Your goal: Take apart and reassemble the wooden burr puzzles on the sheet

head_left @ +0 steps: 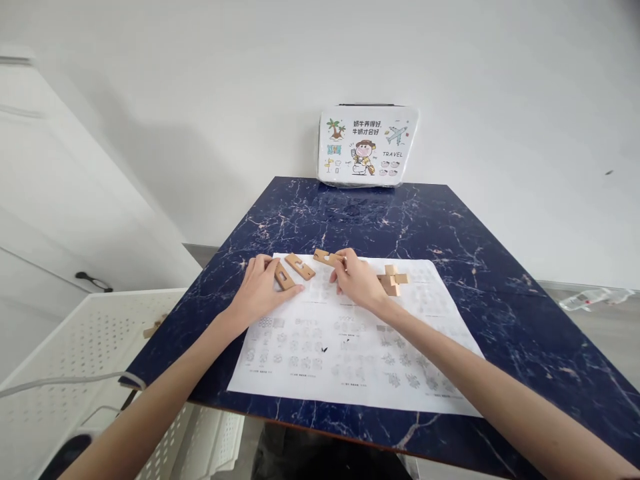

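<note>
My left hand [259, 288] rests at the upper left of a printed paper sheet. Its thumb and fingers close around the ends of a flat wooden puzzle piece with a slot [281, 272]. Just right of that lies a notched wooden puzzle piece [299, 265], which neither hand touches. My right hand [357, 280] pinches one end of another notched wooden puzzle piece [323, 255] near the sheet's far edge. Beside that hand stands an assembled wooden burr puzzle [393, 280], partly hidden behind the hand.
The paper sheet [310, 393], printed with small diagrams, lies on a blue marbled table [350, 220]. A white cartoon-printed case [367, 147] leans against the wall at the back. To the left is a white perforated cart [90, 327] with a cable [65, 381] near it.
</note>
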### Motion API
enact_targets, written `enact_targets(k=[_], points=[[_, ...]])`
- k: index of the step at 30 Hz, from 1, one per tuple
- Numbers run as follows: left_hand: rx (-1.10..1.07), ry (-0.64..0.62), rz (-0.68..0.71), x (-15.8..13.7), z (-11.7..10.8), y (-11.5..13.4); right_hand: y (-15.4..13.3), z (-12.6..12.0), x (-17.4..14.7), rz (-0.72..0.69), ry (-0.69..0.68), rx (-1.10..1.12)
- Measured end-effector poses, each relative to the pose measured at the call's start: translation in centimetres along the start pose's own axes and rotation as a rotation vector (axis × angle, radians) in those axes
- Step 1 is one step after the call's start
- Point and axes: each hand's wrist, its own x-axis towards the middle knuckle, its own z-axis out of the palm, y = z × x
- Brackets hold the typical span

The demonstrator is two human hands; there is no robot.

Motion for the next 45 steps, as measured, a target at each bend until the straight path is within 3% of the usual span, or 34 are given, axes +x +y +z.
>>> enact_targets(k=[7,16,22,26,29,31,38,45], points=[[-0.043,0.036,0.01,0.0,1.2,-0.2,-1.9,2.1,1.5,-0.052,-0.059,-0.206],[-0.121,-0.059,0.122,0.5,0.8,0.0,-3.8,2.5,0.9,-0.171,-0.159,-0.347],[-0.108,-0.036,0.198,-0.1,0.2,-0.2,-1.1,-0.8,-3.1,-0.266,-0.111,-0.296],[-0.108,0.028,0.288,-0.9,-0.6,0.8,2.1,-5.5,-7.2,-0.454,0.131,-0.147],[-0.151,0.027,0.355,-0.9,-0.9,2.8,4.7,-8.5,-8.6,-0.449,0.361,-0.214],[-0.206,0.018,0.386,-0.5,-0.7,4.5,6.3,-9.4,-8.7,-0.412,0.398,-0.328],[-0.382,0.004,0.443,1.2,1.5,9.1,9.3,-8.2,-7.1,-0.39,0.329,-0.507],[-0.476,-0.022,0.446,1.1,2.6,9.0,10.5,-8.0,-5.7,-0.283,0.251,-0.482]])
